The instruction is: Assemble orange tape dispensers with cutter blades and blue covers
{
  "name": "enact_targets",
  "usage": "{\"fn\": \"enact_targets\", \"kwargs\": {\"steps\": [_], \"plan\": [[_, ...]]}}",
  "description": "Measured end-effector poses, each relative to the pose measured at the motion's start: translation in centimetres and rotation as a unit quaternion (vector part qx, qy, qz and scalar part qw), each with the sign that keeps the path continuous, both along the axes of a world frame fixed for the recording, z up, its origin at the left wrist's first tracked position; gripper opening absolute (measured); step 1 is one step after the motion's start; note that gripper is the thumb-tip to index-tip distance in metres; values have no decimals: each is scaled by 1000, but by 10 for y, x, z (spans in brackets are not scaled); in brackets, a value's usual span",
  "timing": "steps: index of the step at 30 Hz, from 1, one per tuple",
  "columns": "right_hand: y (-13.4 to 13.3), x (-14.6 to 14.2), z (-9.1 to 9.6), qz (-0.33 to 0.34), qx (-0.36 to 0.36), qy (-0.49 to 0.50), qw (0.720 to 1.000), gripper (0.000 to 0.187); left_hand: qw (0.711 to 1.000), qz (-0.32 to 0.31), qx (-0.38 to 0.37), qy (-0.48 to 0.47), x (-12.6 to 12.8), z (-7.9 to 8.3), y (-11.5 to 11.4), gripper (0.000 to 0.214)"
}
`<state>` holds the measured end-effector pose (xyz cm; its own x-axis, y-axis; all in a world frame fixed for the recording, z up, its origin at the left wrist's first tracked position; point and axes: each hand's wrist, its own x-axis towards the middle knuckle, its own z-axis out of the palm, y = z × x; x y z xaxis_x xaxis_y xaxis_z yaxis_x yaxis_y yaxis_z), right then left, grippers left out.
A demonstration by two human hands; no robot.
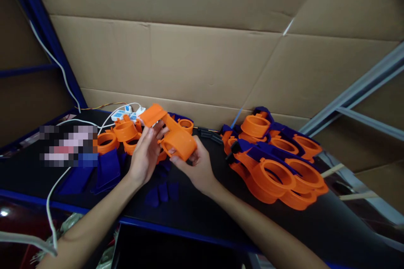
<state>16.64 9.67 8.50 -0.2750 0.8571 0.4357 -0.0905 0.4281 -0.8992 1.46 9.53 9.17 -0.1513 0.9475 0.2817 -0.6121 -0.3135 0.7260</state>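
Both my hands hold one orange plastic part above the black table: a ring at one end, a flat paddle at the other. My left hand grips its middle from the left, fingers curled round it. My right hand cups the ring end from below, thumb and fingers closed on it. Several loose orange rings lie just behind my left hand. Small blue pieces rest on the table under my hands.
A pile of assembled orange and blue parts lies on the right. Flat blue parts sit on the left beside a blurred patch. A white power strip and cables run along the back left. Cardboard walls stand behind the table.
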Motion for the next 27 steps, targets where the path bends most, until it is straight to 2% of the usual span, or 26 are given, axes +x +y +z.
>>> {"fn": "enact_targets", "kwargs": {"steps": [1, 3, 6, 8, 10, 13, 15, 17, 19, 21, 22, 23, 24, 26, 27], "plan": [[-1, -1, 1, 30, -59, 58, 996, 32, 1000, 14, -9, 4, 0, -3, 2, 38], [-1, 0, 4, 96, -157, 159, 970, 27, 1000, 21, -17, 15, -1, -7, 5, 47], [3, 7, 8, 190, -301, 253, 900, 23, 1000, 9, -6, 28, -1, -6, 6, 54], [4, 11, 8, 228, -383, 285, 848, 23, 1000, -7, 0, 20, 1, -3, 4, 53], [1, 12, 6, 238, -430, 306, 816, 23, 1000, -21, -4, 6, 3, 1, 2, 51], [-7, 8, 3, 241, -447, 311, 804, 24, 1000, -24, -17, -1, 4, 4, 0, 52], [-9, 5, 1, 263, -431, 266, 821, 32, 999, -21, -24, 3, 2, 5, 0, 54], [-7, 8, 0, 290, -374, 171, 864, 50, 999, -11, -32, 4, -3, 5, 1, 53], [2, 17, 1, 288, -261, 28, 921, 62, 999, 9, -40, -5, -8, 4, 3, 48], [16, 33, 4, 222, -112, -141, 958, 59, 998, 26, -46, -26, -13, 5, 5, 41], [23, 42, 7, 164, -40, -225, 960, 53, 998, 27, -52, -37, -15, 5, 6, 38], [31, 52, 10, 97, 15, -303, 948, 47, 997, 24, -62, -46, -16, 5, 6, 34], [37, 61, 13, 35, 51, -379, 923, 39, 996, 18, -76, -51, -16, 6, 5, 31], [46, 79, 18, -29, 67, -492, 867, 30, 993, 3, -108, -52, -16, 5, 5, 28], [47, 87, 19, -28, 58, -528, 847, 27, 991, 0, -122, -48, -15, 5, 4, 28]]}}
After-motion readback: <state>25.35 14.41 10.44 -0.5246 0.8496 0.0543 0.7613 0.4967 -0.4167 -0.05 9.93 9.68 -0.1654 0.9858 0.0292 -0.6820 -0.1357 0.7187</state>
